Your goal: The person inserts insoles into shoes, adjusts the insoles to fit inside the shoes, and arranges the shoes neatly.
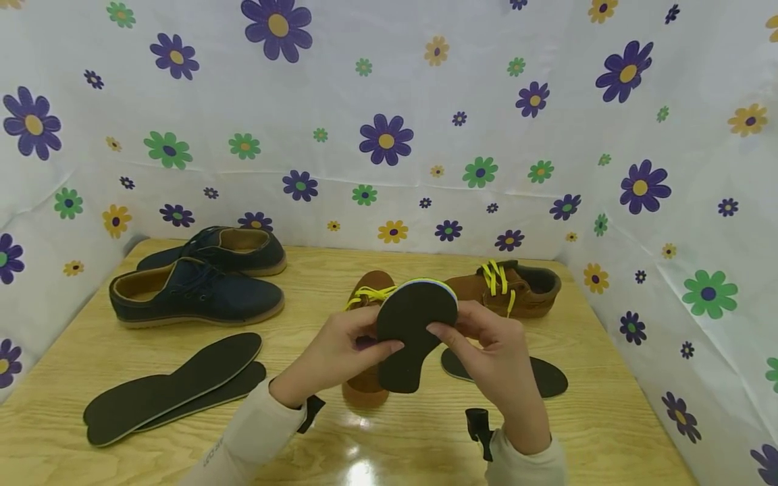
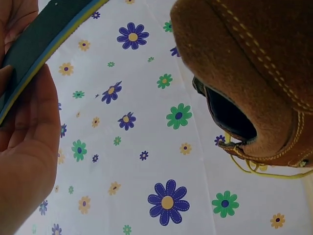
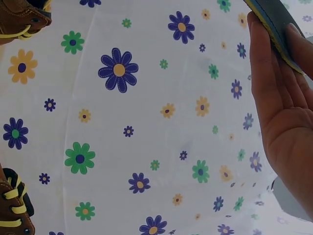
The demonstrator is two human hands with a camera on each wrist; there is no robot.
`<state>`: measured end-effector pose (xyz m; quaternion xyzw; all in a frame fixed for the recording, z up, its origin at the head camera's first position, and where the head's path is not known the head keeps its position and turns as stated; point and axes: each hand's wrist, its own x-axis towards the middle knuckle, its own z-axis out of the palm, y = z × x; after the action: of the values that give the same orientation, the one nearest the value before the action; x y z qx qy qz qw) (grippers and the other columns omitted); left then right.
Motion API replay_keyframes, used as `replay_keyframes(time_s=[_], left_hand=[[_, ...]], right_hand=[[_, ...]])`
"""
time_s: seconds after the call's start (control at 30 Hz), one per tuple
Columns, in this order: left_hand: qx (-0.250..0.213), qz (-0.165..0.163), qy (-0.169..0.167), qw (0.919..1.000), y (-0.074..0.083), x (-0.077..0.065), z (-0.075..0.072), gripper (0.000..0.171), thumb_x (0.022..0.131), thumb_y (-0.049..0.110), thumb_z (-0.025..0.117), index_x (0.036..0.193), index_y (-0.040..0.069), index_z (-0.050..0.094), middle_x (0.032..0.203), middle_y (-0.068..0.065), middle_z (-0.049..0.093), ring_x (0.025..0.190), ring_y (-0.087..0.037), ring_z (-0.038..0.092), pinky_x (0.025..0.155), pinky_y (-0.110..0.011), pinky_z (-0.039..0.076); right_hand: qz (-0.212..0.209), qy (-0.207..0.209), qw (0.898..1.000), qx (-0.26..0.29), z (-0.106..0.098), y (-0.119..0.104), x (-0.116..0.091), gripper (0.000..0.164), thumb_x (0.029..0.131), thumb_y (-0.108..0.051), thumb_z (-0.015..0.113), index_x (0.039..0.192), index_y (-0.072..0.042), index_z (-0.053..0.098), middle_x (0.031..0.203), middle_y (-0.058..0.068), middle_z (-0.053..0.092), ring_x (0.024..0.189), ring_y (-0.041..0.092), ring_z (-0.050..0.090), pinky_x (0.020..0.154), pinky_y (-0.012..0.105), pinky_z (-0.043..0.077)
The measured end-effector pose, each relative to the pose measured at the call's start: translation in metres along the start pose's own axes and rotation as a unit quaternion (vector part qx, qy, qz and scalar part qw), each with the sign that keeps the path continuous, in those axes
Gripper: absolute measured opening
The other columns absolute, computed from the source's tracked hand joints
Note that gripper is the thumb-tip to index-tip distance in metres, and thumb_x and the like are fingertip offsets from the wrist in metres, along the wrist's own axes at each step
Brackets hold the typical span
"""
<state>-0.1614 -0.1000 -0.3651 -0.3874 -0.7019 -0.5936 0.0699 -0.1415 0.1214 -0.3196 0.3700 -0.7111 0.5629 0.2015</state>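
Note:
Both hands hold a shoe insole (image 1: 419,307) up over the table, its black face toward the head camera and its lower end bent. My left hand (image 1: 334,351) pinches its left edge, thumb on the black face. On the right edge, my right hand (image 1: 495,347) grips it the same way. In the left wrist view, the insole (image 2: 49,41) shows blue and yellow layers along its edge. Behind and below the hands stands a brown shoe (image 1: 366,390) with yellow laces, partly hidden by the insole and left hand. Its opening shows in the left wrist view.
Another brown shoe (image 1: 531,293) lies behind the right hand. A black insole (image 1: 547,378) lies partly behind the right wrist. Two overlapping black insoles (image 1: 176,381) rest at left, in front of a pair of navy shoes (image 1: 237,300). Flowered cloth (image 1: 425,101) encloses the table.

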Motion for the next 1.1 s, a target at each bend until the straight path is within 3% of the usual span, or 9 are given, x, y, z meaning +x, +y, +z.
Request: replay_keyframes(time_s=[0.23, 0.37, 0.5, 0.7, 0.93, 1.1], left_hand=[[-0.019, -0.046, 0.044, 0.9978, 0.005, -0.002, -0.003, 0.029, 0.089, 0.001, 0.067, 0.118, 0.002, 0.063, 0.101, -0.011, 0.068, 0.087, -0.018, 0.069, 0.069, -0.037, 0.056], [-0.055, -0.064, 0.086, 0.9927, 0.007, -0.002, -0.005, 0.030, 0.089, 0.001, 0.066, 0.119, -0.002, 0.061, 0.106, -0.016, 0.067, 0.095, -0.020, 0.068, 0.081, -0.036, 0.055], [-0.080, -0.078, 0.124, 0.9859, 0.009, -0.002, -0.008, 0.028, 0.090, 0.002, 0.065, 0.118, -0.002, 0.061, 0.106, -0.014, 0.069, 0.095, -0.021, 0.068, 0.082, -0.035, 0.054], [-0.098, -0.084, 0.175, 0.9760, 0.012, -0.001, -0.011, 0.027, 0.091, 0.002, 0.063, 0.117, -0.002, 0.060, 0.107, -0.005, 0.068, 0.097, -0.023, 0.067, 0.083, -0.035, 0.054], [-0.111, -0.079, 0.238, 0.9616, 0.015, 0.000, -0.012, 0.019, 0.091, 0.000, 0.062, 0.110, 0.001, 0.061, 0.098, -0.002, 0.067, 0.087, -0.018, 0.066, 0.078, -0.029, 0.054], [-0.111, -0.074, 0.254, 0.9579, 0.015, 0.000, -0.012, 0.018, 0.091, 0.000, 0.062, 0.108, 0.005, 0.062, 0.096, -0.001, 0.067, 0.086, -0.017, 0.066, 0.077, -0.028, 0.054]], right_hand=[[0.057, -0.018, 0.998, -0.001, 0.005, 0.008, 0.000, 0.023, 0.090, 0.007, 0.060, 0.111, -0.001, 0.065, 0.092, 0.012, 0.070, 0.077, 0.019, 0.068, 0.072, 0.029, 0.055], [0.094, -0.049, 0.994, 0.004, 0.012, 0.013, 0.001, 0.018, 0.094, 0.000, 0.059, 0.110, -0.001, 0.064, 0.092, 0.011, 0.070, 0.080, 0.020, 0.067, 0.077, 0.030, 0.055], [0.116, -0.072, 0.991, 0.000, 0.018, 0.017, 0.002, 0.018, 0.093, -0.004, 0.061, 0.111, -0.002, 0.064, 0.095, 0.007, 0.069, 0.087, 0.015, 0.067, 0.079, 0.031, 0.055], [0.140, -0.098, 0.985, 0.008, 0.025, 0.020, 0.003, 0.023, 0.090, -0.005, 0.066, 0.112, -0.003, 0.065, 0.096, 0.008, 0.069, 0.086, 0.016, 0.068, 0.077, 0.032, 0.055], [0.155, -0.113, 0.981, 0.011, 0.028, 0.021, 0.002, 0.019, 0.089, -0.005, 0.067, 0.108, -0.002, 0.065, 0.093, 0.009, 0.068, 0.074, 0.014, 0.067, 0.065, 0.029, 0.055], [0.159, -0.111, 0.981, -0.005, 0.030, 0.021, 0.003, 0.013, 0.089, -0.006, 0.067, 0.101, -0.002, 0.065, 0.084, 0.008, 0.066, 0.063, 0.010, 0.060, 0.057, 0.026, 0.050]])
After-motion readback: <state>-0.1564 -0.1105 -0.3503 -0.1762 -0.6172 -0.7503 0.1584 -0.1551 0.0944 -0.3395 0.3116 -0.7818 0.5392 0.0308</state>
